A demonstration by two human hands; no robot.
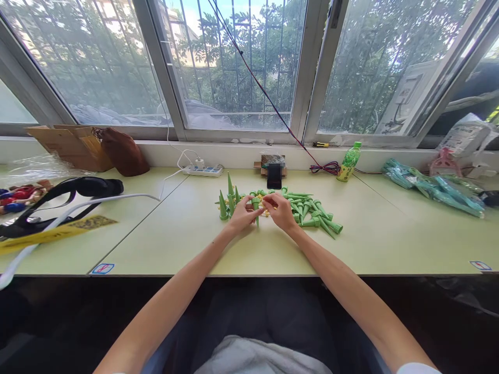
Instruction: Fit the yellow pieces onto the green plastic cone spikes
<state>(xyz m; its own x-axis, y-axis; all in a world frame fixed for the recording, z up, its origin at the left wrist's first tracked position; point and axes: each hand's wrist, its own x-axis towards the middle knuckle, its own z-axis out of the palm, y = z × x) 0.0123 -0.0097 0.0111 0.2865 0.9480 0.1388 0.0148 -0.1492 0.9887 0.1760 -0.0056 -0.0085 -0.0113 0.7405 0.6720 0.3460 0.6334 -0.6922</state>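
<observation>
My left hand [242, 214] is closed on a green cone-shaped spike [256, 209] that points down toward the pale green table [187, 234]. My right hand [281, 210] meets it from the right, fingers pinched at the spike's top beside small yellow pieces [264, 210]; what the pinch holds is too small to name. A pile of green spikes [315, 215] lies just right of my hands. Three finished spikes [228, 203] stand upright to the left.
A black phone [274, 175] leans against the sill behind the pile, with a power strip [204, 170] to its left. A green bottle [349, 162] stands at back right, teal bags [432, 187] further right. A black strap [58, 200], cardboard box [70, 145] and brown pouch [121, 151] lie left.
</observation>
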